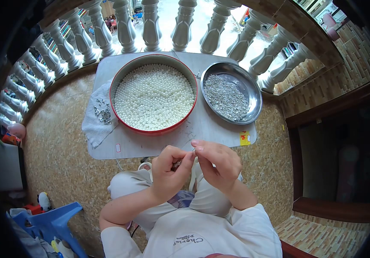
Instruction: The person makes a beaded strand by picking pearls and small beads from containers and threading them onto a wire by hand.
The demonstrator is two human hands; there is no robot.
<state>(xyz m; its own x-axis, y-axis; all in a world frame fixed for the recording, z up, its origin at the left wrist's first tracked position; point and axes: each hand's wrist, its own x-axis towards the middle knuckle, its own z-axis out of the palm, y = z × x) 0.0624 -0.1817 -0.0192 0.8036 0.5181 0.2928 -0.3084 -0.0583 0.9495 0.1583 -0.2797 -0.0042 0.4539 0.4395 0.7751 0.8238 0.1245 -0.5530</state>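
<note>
Above my lap, just off the near edge of the low table [150, 148], my two hands meet at the fingertips. My left hand [172, 170] is closed, its thumb and forefinger pinched, with something small and shiny partly visible inside the curled fingers. My right hand [217, 163] is pinched too, and what lies between its fingertips is too small to name. Beyond them on the table stands a round red-rimmed tin [194, 103] full of white pearl-like beads [155, 96]. To its right, a steel dish [256, 101] holds small silvery pieces [225, 98].
Small metal parts [103, 112] lie on a white cloth [96, 133] at the table's left. A yellow label [245, 138] is on the near right corner. White balusters [151, 28] rise behind the table. A blue plastic stool [58, 221] is at lower left.
</note>
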